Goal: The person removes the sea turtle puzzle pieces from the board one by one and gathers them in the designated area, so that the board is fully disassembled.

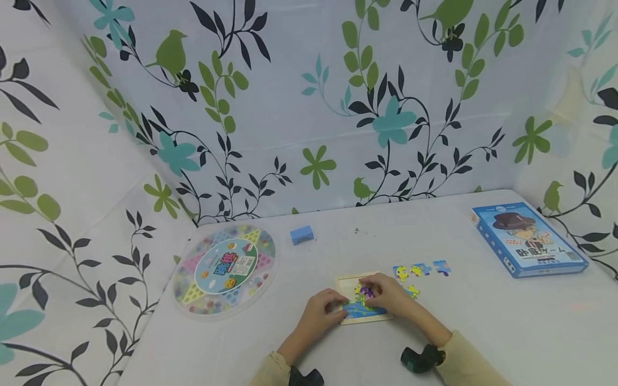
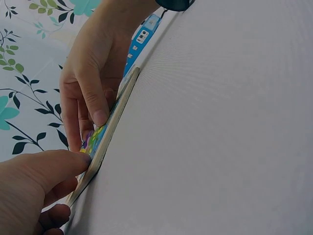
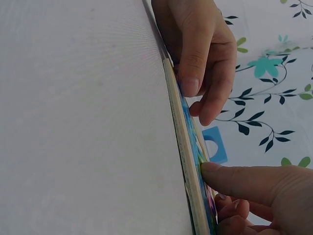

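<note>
A jigsaw puzzle in a pale wooden tray (image 1: 365, 320) lies on the table, partly filled with blue, green and purple pieces. My left hand (image 1: 319, 312) grips the tray's left side, its thumb over the rim and the other fingers curled at the edge. Over the tray's right part, my right hand (image 1: 390, 294) pinches a purple puzzle piece (image 1: 367, 292) between thumb and fingers, low against the other pieces. The right wrist view shows the right thumb (image 3: 239, 181) touching the picture surface; the fingers hide much of the piece.
Loose puzzle pieces (image 1: 421, 269) lie right of the tray. Farther right is a blue game box (image 1: 531, 241). A round board-game case (image 1: 224, 273) lies at the left, with a small blue block (image 1: 301, 235) near it. Patterned cloth (image 1: 270, 123) hangs behind the table.
</note>
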Available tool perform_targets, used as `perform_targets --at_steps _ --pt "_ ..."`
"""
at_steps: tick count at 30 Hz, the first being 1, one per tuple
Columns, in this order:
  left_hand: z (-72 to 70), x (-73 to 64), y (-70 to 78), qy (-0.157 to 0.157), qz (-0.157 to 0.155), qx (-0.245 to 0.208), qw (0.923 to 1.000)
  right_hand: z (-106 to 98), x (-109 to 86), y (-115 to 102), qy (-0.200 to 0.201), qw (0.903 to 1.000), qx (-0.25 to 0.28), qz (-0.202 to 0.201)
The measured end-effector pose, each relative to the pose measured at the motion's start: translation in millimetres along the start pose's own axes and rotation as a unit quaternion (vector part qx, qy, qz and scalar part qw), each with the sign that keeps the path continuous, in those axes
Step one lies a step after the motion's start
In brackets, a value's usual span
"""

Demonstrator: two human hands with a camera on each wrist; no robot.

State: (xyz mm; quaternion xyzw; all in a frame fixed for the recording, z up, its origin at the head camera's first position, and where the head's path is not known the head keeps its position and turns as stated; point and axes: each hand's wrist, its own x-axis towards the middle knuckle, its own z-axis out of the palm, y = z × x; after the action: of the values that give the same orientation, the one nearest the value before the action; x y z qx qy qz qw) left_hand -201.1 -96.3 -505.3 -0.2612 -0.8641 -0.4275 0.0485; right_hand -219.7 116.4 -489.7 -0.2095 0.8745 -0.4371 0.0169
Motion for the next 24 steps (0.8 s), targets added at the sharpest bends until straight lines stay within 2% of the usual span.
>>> perform_targets --at_steps 7,13,17,24 --pt "1.7 0.9 -1.7 -0.001 0.0 0.001 1.0 0.6 -0.1 2.4 0.01 0.9999 0.004 0.008" --pt "1.8 0.8 -2.0 0.001 0.014 0.004 0.9999 0.4 0.1 3.6 0.023 0.9997 -0.001 0.009" --pt "1.0 0.6 -0.8 -0.002 0.006 0.0 1.0 0.1 0.5 3.9 0.023 0.9997 -0.003 0.012" --pt "1.3 0.8 -0.9 -0.001 0.004 0.002 1.0 -2.7 0.5 5.7 0.023 0.9997 0.003 -0.012"
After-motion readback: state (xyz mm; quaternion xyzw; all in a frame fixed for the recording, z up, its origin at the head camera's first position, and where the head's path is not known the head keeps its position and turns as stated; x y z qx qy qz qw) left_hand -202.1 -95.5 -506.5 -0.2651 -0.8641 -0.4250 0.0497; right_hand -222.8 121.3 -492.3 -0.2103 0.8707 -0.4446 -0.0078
